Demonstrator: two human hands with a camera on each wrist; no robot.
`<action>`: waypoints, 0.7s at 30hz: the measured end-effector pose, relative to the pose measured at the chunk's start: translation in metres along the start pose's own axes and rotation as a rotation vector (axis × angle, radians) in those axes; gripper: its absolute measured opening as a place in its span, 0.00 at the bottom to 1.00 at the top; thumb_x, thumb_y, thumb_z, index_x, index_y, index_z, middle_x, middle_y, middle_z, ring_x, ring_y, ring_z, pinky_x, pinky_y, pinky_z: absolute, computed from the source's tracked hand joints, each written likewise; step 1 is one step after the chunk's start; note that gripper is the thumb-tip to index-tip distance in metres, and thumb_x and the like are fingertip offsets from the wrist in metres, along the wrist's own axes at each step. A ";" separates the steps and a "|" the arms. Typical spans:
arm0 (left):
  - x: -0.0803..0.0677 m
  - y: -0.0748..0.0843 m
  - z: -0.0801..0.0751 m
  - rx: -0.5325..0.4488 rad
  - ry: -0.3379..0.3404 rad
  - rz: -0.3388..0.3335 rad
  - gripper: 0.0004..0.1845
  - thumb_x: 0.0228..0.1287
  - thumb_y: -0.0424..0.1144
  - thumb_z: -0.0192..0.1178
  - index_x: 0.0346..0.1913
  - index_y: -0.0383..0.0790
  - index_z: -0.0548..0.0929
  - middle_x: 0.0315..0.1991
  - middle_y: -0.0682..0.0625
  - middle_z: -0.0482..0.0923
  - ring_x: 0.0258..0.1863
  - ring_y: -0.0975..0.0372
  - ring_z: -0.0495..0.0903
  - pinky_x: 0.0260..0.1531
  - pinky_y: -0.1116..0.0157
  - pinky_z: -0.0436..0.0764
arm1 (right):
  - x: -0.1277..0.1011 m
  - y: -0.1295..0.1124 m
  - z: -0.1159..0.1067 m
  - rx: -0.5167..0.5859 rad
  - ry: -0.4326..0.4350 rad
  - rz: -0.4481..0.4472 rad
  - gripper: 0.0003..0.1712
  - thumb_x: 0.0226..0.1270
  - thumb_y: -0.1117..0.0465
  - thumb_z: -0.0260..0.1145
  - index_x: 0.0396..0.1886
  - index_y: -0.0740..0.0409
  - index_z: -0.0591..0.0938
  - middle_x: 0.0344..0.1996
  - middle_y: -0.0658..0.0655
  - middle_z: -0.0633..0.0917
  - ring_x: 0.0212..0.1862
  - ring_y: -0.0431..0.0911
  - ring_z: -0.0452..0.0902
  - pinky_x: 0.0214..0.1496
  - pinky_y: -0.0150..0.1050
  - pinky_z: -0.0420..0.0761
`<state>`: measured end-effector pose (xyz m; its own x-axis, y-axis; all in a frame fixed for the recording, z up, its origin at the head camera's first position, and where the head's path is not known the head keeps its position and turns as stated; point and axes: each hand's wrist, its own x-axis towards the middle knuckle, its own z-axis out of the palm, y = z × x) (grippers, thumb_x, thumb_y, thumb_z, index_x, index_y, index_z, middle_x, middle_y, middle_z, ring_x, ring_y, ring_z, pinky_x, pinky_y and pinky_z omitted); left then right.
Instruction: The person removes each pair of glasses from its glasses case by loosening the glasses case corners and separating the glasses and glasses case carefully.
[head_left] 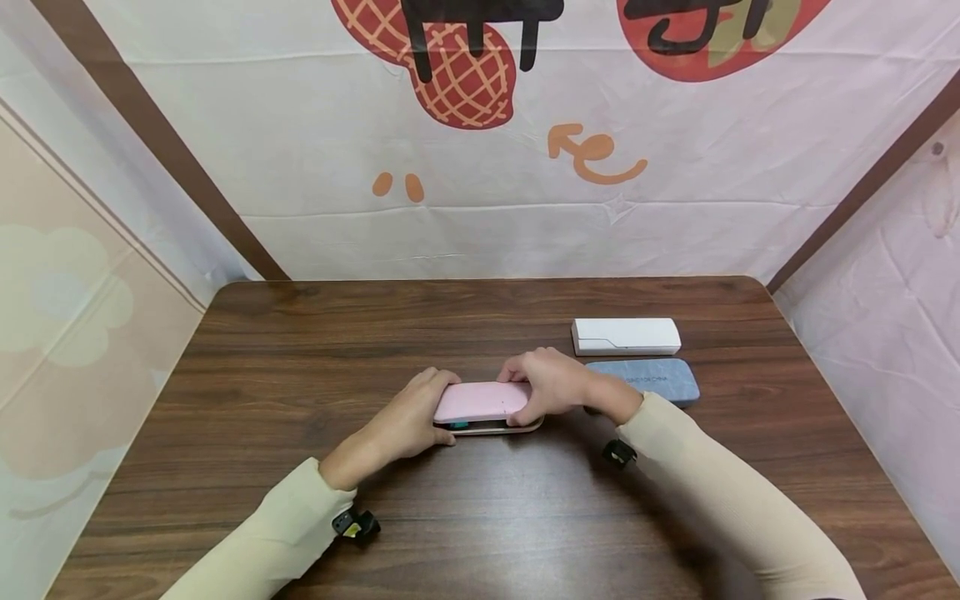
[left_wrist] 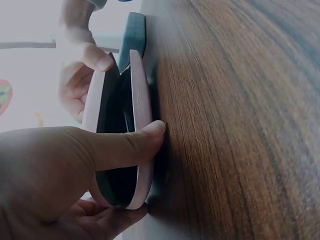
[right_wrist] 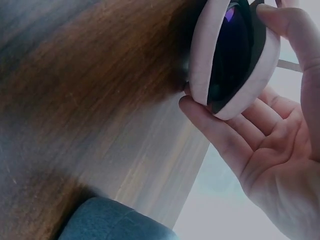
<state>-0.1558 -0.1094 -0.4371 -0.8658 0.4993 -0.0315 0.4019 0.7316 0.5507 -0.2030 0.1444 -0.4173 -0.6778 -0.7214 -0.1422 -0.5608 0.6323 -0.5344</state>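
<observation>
Hands meet at a pink case (head_left: pixel 482 402) lying lengthwise on a dark wooden table (head_left: pixel 300 375), one hand at each end. The left hand (head_left: pixel 408 421) curls around the case's left end; in the left wrist view its thumb (left_wrist: pixel 127 147) lies across the front edge of both shells while the fingers wrap the far side. The right hand (head_left: pixel 551 385) holds the right end, with its thumb (right_wrist: pixel 297 35) on the upper shell and its fingers (right_wrist: pixel 220 132) cupped under the lower one, so each hand is clamped on the case.

The case is partly open. Its pink lid (left_wrist: pixel 95 107) stands a little apart from the base (left_wrist: pixel 141 100), and a dark lining shows in the gap between them. In the head view a small teal spot (head_left: pixel 459 425) shows in that gap, just beside the left hand's fingertips.

Just beyond the right wrist lies a blue-grey case (head_left: pixel 651 377), partly hidden by that hand. A white case (head_left: pixel 626 336) lies just behind the blue-grey one, farther from both hands. Both forearms wear cream sleeves (head_left: pixel 720 492). A pale printed cloth (head_left: pixel 480 167) hangs behind the table.
</observation>
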 end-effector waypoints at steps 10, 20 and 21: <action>-0.001 0.003 0.001 0.000 0.004 -0.022 0.39 0.40 0.31 0.84 0.59 0.35 0.76 0.48 0.45 0.76 0.51 0.53 0.74 0.55 0.53 0.76 | 0.004 0.002 -0.005 0.034 -0.037 -0.021 0.24 0.50 0.52 0.80 0.47 0.54 0.86 0.34 0.41 0.89 0.34 0.31 0.79 0.41 0.31 0.78; 0.000 0.005 0.000 -0.006 -0.005 -0.039 0.41 0.39 0.31 0.84 0.60 0.35 0.76 0.49 0.44 0.76 0.52 0.52 0.74 0.56 0.52 0.76 | 0.007 0.007 -0.012 0.196 -0.121 0.016 0.21 0.54 0.56 0.80 0.47 0.55 0.85 0.36 0.44 0.89 0.37 0.35 0.82 0.43 0.33 0.80; 0.000 0.005 0.000 -0.007 -0.005 -0.039 0.41 0.39 0.31 0.84 0.60 0.35 0.76 0.49 0.44 0.76 0.52 0.52 0.74 0.56 0.52 0.76 | 0.008 0.007 -0.012 0.205 -0.127 0.019 0.21 0.54 0.56 0.79 0.47 0.55 0.85 0.36 0.44 0.89 0.37 0.36 0.82 0.43 0.33 0.80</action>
<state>-0.1540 -0.1057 -0.4338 -0.8795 0.4724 -0.0574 0.3653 0.7474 0.5549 -0.2178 0.1466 -0.4120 -0.6148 -0.7480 -0.2500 -0.4316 0.5844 -0.6871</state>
